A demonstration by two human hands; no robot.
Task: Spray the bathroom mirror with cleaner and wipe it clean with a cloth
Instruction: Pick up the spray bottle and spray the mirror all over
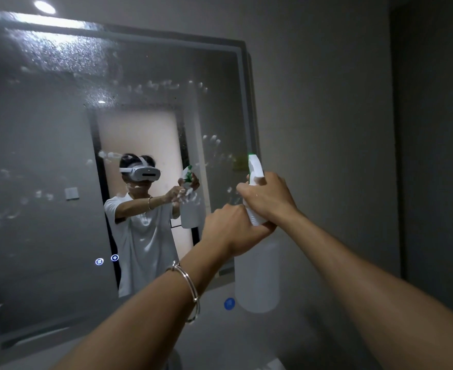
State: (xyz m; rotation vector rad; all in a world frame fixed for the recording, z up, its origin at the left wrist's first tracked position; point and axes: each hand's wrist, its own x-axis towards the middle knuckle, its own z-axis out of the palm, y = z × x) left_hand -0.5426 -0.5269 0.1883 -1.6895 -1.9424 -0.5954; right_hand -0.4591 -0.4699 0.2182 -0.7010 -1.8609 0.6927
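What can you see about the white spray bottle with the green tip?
The white plastic spray bottle with a green-tipped nozzle is held upright in front of the wall-mounted bathroom mirror, near its right edge, nozzle aimed at the glass. Its cloudy, see-through body hangs below the hands. The right hand wraps the trigger head; the left hand, with a silver bangle on its wrist, grips the neck. The mirror also shows its reflection.

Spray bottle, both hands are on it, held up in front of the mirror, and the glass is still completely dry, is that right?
Not quite. Both the left hand and right hand do grip the spray bottle before the mirror, but the head view shows the glass already speckled with droplets and foam, not dry.
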